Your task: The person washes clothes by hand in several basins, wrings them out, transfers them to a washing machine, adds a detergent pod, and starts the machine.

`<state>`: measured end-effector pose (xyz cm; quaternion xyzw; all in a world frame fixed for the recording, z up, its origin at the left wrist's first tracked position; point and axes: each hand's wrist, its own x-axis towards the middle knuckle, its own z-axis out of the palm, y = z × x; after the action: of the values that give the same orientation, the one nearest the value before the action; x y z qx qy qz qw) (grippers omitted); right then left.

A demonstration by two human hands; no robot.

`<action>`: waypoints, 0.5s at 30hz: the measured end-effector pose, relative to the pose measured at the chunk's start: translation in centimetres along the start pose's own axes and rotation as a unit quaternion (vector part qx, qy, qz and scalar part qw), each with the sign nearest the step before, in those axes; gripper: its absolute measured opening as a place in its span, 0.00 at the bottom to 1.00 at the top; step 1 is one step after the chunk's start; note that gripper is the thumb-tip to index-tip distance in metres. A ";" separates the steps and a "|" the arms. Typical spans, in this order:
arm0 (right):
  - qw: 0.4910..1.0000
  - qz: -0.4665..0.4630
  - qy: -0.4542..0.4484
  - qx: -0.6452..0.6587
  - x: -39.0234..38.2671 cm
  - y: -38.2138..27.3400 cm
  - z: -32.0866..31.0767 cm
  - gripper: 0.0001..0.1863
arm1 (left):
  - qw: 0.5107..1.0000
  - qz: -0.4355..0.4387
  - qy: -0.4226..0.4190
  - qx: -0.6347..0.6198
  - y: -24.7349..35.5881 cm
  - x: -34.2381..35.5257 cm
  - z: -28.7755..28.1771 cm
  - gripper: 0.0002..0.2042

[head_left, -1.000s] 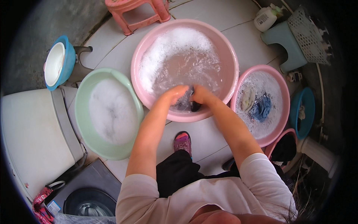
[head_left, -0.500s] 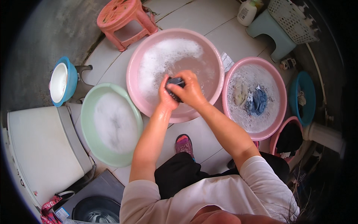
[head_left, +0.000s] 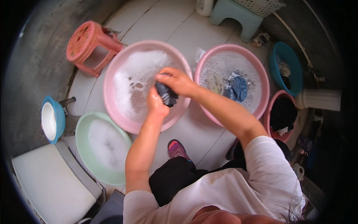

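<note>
My left hand (head_left: 157, 103) and my right hand (head_left: 176, 81) are both closed round a bunched, wet, dark grey cloth (head_left: 166, 96). The left grips it from the near left side, the right from above. Some folds bulge out between the palms; what kind of garment it is does not show. Both hands hold it over the right part of a large pink basin (head_left: 109, 95), where white foam (head_left: 126, 76) floats on cloudy water. Suds cling to my wet skin.
Right of it, a second pink basin (head_left: 265, 78) holds sudsy water, a blue cloth (head_left: 237, 87) and a pale cloth (head_left: 216, 83). A green basin (head_left: 82, 149) of foam stands at the left. A red stool (head_left: 82, 43) is behind; teal (head_left: 275, 67) and pink (head_left: 269, 121) tubs hold dark clothes.
The view has swung, so the basins sit further left in the picture. Relative to the large basin, my hands have shifted to its right side, still gripping the cloth, which shows more between them.
</note>
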<state>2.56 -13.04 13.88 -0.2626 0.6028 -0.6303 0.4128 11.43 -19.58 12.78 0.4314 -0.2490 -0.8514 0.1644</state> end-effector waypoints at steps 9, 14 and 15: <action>0.795 0.029 0.114 -0.594 -14.0 7.3 -22.3 0.32 | 0.598 0.309 -0.217 0.706 -14.9 4.0 7.7 0.21; 0.810 0.133 0.070 -0.568 -15.6 12.7 -24.1 0.44 | 0.499 0.235 -0.168 0.817 -20.9 4.9 8.3 0.27; 0.813 0.141 0.066 -0.561 -15.7 14.6 -24.5 0.44 | 0.496 0.224 -0.170 0.821 -21.6 5.3 8.4 0.27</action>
<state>-6.57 14.41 -1.12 -0.3184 0.9079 -0.1340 0.2374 0.16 -2.04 1.29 0.1484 -0.9475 -0.2546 -0.1240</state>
